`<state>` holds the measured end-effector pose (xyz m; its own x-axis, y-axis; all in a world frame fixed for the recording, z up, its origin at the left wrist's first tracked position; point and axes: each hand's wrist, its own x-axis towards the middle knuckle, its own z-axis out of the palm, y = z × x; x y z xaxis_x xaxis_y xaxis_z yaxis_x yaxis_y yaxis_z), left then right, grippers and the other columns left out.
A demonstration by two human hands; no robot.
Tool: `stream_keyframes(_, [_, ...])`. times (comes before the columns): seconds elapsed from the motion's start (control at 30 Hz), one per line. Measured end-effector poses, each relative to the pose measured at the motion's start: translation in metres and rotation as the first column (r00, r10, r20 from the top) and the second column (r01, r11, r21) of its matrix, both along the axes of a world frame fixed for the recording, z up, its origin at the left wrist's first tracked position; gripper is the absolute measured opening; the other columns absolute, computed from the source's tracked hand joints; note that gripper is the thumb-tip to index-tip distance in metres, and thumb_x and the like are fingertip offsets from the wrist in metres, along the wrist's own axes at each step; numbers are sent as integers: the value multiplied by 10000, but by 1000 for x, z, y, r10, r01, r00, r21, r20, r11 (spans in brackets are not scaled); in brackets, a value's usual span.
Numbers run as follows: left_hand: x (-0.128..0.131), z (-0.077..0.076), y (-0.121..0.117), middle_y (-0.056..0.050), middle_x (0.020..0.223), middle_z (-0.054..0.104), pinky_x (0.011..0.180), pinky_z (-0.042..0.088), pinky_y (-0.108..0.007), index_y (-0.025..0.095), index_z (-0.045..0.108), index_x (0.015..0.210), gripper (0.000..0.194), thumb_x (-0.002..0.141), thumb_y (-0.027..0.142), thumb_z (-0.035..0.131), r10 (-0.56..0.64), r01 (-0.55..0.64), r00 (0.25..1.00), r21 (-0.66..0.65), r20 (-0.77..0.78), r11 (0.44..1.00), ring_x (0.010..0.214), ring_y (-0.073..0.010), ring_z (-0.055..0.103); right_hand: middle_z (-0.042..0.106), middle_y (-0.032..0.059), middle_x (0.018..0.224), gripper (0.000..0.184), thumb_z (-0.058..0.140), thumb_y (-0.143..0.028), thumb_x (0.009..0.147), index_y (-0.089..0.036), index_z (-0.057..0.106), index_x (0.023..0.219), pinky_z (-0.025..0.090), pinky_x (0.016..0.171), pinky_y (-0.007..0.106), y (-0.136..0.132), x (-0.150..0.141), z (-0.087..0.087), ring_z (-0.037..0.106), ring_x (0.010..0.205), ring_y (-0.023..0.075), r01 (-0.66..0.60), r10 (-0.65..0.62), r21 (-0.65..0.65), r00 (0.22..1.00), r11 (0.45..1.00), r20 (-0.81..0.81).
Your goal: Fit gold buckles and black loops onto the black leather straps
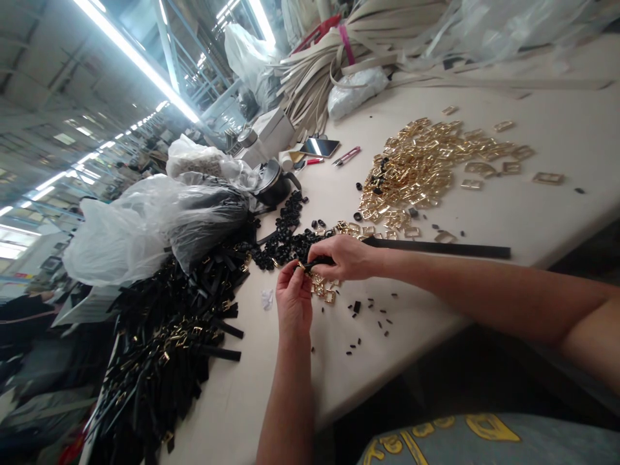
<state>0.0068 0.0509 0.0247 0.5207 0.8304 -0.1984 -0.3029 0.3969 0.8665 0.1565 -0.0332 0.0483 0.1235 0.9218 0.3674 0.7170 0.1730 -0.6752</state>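
**Black strap (438,247) held in two hands above the pale table (227,400)**

Nearest is a grey garment (436,445) with yellow lettering, at the lower edge. Beyond it, small black bits (380,325) lie scattered on the table. The left hand (295,297) pinches, between thumb and finger, a small gold piece (301,265) at the end of the strap; its exact form is too small to tell. The right hand (341,257) is closed on the strap just beside, and the long part stretches out to the right, behind the forearm.

Some gold buckles (329,296) lie near the hands. At the left is a heap of black straps with gold fittings (188,329). Just behind the hands there are many black loops (290,242), and to their right a large pile of gold buckles (416,168). Farther are plastic bags (155,219), a dark lidded pot (274,184), a phone (320,147) and pink snips (347,156). Behind these lies a bundle of beige straps (310,84), with lit ceiling lamps (140,61) in the distance.
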Motion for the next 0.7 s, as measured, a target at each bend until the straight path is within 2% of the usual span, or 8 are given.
stream_keyframes(0.1, [-2, 1, 2, 10, 838, 696, 638, 499, -134, 180, 707, 853, 313, 585, 213, 865, -8, 9, 1000, -31, 13, 999, 665, -43, 634, 650, 9, 722, 186, 553, -188, 776, -167, 671, 918, 332, 591, 223, -1, 1, 7, 509, 617, 118, -4, 3, -156, 1000, 988, -3])
stream_keyframes(0.27, [-2, 4, 3, 5, 803, 713, 611, 505, -135, 174, 696, 820, 247, 618, 151, 835, 40, -39, 999, -71, 11, 997, 656, -57, 651, 634, 32, 721, 152, 517, -197, 782, -170, 648, 852, 269, 573, 238, -1, 3, 9, 456, 613, 126, 6, 32, -239, 987, 971, 156])
stream_keyframes(0.4, [0, 7, 4, 17, 801, 718, 607, 516, -127, 182, 691, 840, 161, 720, 105, 764, 100, -96, 995, -188, 14, 978, 616, -39, 636, 623, 33, 727, 120, 505, -198, 812, -168, 618, 842, 256, 572, 242, -1, -2, 7, 453, 620, 128, 31, 4, -240, 990, 970, 144])
stream_keyframes(0.53, [2, 6, -1, 12, 827, 722, 598, 508, -115, 163, 685, 844, 40, 821, 131, 691, 72, -36, 992, -316, 103, 948, 655, -40, 647, 588, 15, 704, 155, 500, -264, 893, -164, 586, 813, 254, 571, 238, -1, -14, -1, 446, 610, 117, 17, -5, -173, 998, 985, 70])
stream_keyframes(0.7, [6, 2, -11, 30, 781, 705, 603, 499, -114, 163, 672, 812, 55, 828, 111, 680, 88, -39, 991, -410, 102, 911, 663, -37, 644, 563, 6, 697, 195, 505, -287, 910, -170, 551, 761, 237, 567, 244, 2, -20, -14, 410, 593, 112, 24, -12, -99, 994, 995, 111])
